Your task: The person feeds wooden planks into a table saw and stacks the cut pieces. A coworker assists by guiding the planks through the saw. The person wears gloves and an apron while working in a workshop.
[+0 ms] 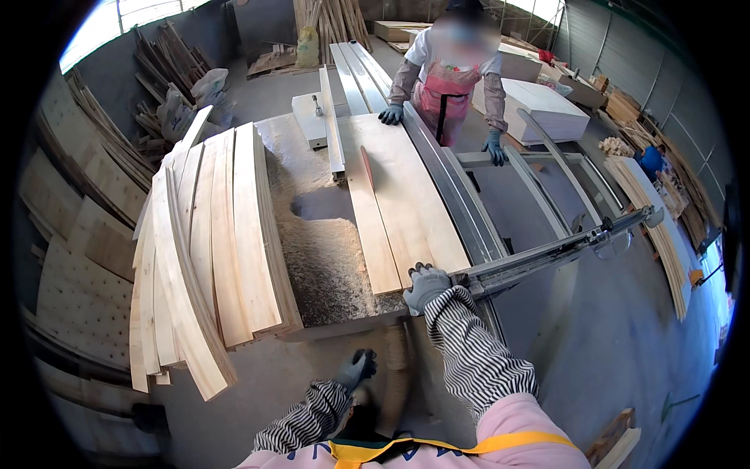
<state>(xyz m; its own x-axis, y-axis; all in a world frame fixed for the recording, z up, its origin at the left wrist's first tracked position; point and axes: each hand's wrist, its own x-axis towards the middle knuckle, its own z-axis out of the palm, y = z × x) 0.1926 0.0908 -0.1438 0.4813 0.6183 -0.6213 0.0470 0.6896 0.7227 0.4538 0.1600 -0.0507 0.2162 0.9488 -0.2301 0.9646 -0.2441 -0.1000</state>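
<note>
My right hand [426,288], in a grey glove with dark fingertips, is closed over the near edge of a pale wooden board [414,211] on a saw table. A lengthwise slit parts the board from a narrower wooden strip [375,242] on its left. In that line stands a thin reddish fin [367,168]; its lower part is hidden. My left hand [358,369], also gloved, hangs below the table's near edge with fingers loosely bent and apart, holding nothing. Across the table, a co-worker's gloved hand [391,114] touches the board's far end; their other hand [494,148] rests on the metal frame.
Long wooden planks [223,234] are stacked at the table's left, some jutting past its near edge. Sawdust [320,258] covers the table beside them. A metal fence [331,129] flanks the strip. Right of the board run a sliding rail [453,184] and a crossbar [547,252].
</note>
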